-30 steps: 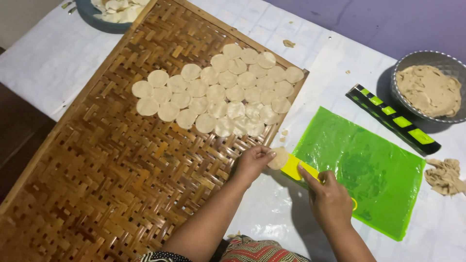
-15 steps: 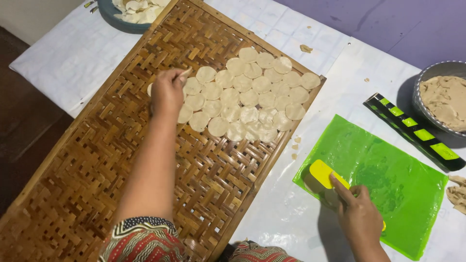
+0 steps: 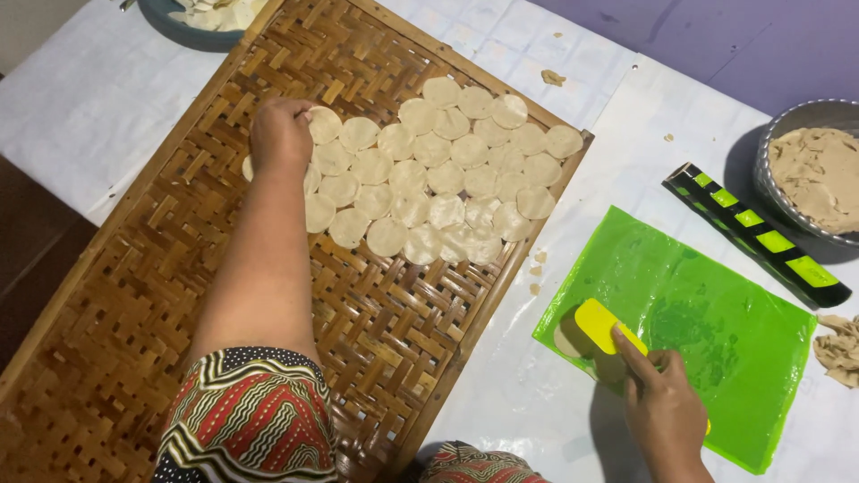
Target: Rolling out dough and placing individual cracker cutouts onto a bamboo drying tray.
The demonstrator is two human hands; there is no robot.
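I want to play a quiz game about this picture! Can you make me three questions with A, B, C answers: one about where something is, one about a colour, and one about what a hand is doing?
1. Where do the round dough discs lie?
A. on the woven bamboo tray
B. in the metal bowl
C. on the floor

2. What colour is the plastic sheet?
A. red
B. green
C. white

3. What is the right hand doing?
A. resting flat on bare cloth
B. lifting the bowl
C. holding the yellow scraper

Answers: 1 A, the discs cover the tray's far part. 2 B, it is bright green. 3 C, its fingers are on the scraper, above the sheet.
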